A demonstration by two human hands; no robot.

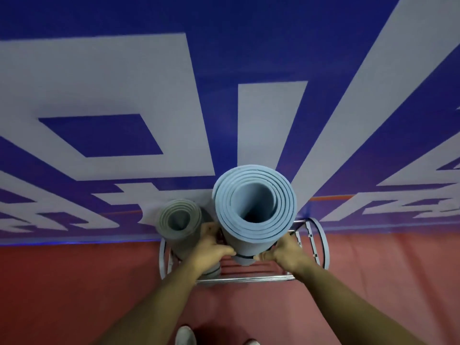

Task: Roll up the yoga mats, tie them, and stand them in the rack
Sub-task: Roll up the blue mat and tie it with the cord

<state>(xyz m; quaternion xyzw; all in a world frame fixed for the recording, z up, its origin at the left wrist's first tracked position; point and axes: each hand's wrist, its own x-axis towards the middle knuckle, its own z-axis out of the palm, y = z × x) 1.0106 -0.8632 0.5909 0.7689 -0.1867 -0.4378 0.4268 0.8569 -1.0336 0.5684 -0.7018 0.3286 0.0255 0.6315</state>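
Placement under way: blue mat (256,215) upright at the rack (321,242), left grip (211,247) and right grip (283,252) curled round its lower end, likely to seat it straight beside the grey mat (179,220) standing inside.

A blue-and-white wall banner (224,58) rises above red floor (74,282), white shoe (185,336) nearest.

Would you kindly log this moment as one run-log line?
left hand, right hand: grip blue mat | blue mat: upright in rack | grey mat: racked alongside
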